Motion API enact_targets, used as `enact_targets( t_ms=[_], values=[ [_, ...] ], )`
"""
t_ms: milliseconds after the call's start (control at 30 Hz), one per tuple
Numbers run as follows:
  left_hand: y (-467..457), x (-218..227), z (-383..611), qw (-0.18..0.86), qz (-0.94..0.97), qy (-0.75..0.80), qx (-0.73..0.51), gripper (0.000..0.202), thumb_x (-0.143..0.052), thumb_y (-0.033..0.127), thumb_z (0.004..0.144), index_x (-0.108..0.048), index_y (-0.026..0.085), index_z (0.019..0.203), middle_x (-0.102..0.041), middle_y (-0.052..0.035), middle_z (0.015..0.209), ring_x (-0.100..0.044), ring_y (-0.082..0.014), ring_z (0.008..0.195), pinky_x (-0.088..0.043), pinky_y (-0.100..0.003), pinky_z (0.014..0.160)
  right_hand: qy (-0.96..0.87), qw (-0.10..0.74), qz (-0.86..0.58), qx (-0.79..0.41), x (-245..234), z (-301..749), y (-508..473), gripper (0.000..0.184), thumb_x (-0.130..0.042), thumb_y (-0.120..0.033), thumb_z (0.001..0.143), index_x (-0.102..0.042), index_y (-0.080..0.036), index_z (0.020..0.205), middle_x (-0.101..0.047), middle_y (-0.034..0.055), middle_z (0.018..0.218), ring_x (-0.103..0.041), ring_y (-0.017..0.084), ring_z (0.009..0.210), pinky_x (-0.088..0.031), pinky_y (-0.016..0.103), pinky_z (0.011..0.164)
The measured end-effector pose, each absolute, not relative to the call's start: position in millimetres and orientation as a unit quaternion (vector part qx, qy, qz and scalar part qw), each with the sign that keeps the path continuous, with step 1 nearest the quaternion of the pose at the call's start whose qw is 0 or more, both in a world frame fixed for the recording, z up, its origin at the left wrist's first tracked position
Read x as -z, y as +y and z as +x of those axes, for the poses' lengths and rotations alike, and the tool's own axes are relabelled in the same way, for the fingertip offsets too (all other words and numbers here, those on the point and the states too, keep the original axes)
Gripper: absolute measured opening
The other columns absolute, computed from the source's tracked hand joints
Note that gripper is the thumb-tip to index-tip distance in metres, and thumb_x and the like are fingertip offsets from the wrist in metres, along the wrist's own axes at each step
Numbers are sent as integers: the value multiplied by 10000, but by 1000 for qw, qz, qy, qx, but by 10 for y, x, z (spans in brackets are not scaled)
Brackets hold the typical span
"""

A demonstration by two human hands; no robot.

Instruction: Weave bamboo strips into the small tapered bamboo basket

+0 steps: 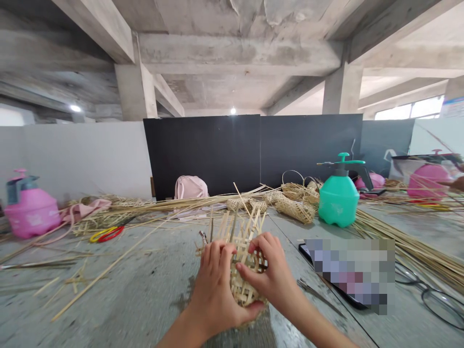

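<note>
Between my hands, low in the middle of the head view, is a small woven bamboo basket (241, 285) with an open lattice. Loose strip ends stick up from its far side. My left hand (217, 285) is closed around its left side, the thumb across the near end. On the right side my right hand (268, 266) grips the weave between thumb and fingers. A metal clip (203, 237) shows just beyond my left fingers. The basket's underside is hidden.
Red-and-yellow scissors (110, 234) and a pink sprayer (32, 208) lie left. Rightward are a green sprayer (339, 198), a phone (337, 280), glasses (427, 290), tweezers (321, 296) and bamboo strips (409, 251). Woven pieces (295, 209) lie behind. Another person's hand (457, 183) appears far right.
</note>
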State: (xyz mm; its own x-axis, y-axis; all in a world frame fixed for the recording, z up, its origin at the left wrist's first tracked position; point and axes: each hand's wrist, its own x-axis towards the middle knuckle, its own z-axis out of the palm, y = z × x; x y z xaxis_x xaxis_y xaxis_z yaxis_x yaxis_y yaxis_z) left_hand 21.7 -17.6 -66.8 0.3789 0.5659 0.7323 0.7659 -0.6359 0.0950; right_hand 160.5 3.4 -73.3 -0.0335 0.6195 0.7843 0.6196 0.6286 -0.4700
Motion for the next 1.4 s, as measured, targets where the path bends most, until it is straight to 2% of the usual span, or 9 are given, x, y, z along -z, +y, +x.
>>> enact_targets(
  t_ms=[267, 533, 700, 967, 1267, 1400],
  values=[
    [-180, 665, 202, 137, -824, -410, 367, 688, -711, 389, 483, -364, 167, 1034, -410, -108, 987, -412, -310, 921, -345, -512, 803, -725, 537, -430, -27, 727, 1598, -2, 190, -622, -276, 704, -439, -224, 706, -495, -3, 731, -460, 191, 714, -346, 321, 640],
    [-184, 656, 220, 143, -818, -404, 384, 624, -701, 356, 483, -378, 188, 990, -430, -90, 950, -429, -295, 883, -354, -478, 778, -726, 536, -431, 3, 736, 1592, -45, 157, -600, -265, 717, -451, -223, 741, -508, 10, 770, -473, 195, 736, -364, 330, 650],
    [-160, 683, 142, 138, -802, -418, 404, 594, -687, 314, 508, -369, 176, 990, -421, -93, 945, -425, -294, 890, -365, -478, 784, -722, 540, -432, 5, 795, 1732, -73, 243, -634, -312, 700, -448, -223, 830, -506, 32, 840, -491, 213, 782, -399, 349, 671],
    [-140, 749, 55, 129, -797, -430, 404, 655, -693, 298, 507, -314, 187, 1031, -375, -88, 981, -394, -291, 917, -373, -501, 795, -737, 538, -399, -89, 905, 1848, 36, 190, -596, -329, 756, -451, -217, 807, -494, 17, 781, -486, 177, 711, -423, 300, 633],
    [-163, 714, 49, 139, -802, -426, 394, 660, -698, 319, 507, -316, 179, 1026, -376, -86, 951, -408, -278, 876, -397, -486, 760, -725, 544, -384, -175, 850, 1866, 61, 226, -626, -289, 708, -411, -221, 728, -463, -23, 699, -460, 155, 660, -404, 277, 604],
    [-242, 785, 122, 193, -788, -408, 419, 712, -698, 342, 489, -324, 154, 1065, -374, -118, 1002, -409, -309, 929, -394, -502, 788, -755, 530, -360, -138, 764, 1872, -23, 197, -610, -303, 735, -475, -220, 850, -508, 22, 828, -488, 186, 777, -425, 314, 681]
  ],
)
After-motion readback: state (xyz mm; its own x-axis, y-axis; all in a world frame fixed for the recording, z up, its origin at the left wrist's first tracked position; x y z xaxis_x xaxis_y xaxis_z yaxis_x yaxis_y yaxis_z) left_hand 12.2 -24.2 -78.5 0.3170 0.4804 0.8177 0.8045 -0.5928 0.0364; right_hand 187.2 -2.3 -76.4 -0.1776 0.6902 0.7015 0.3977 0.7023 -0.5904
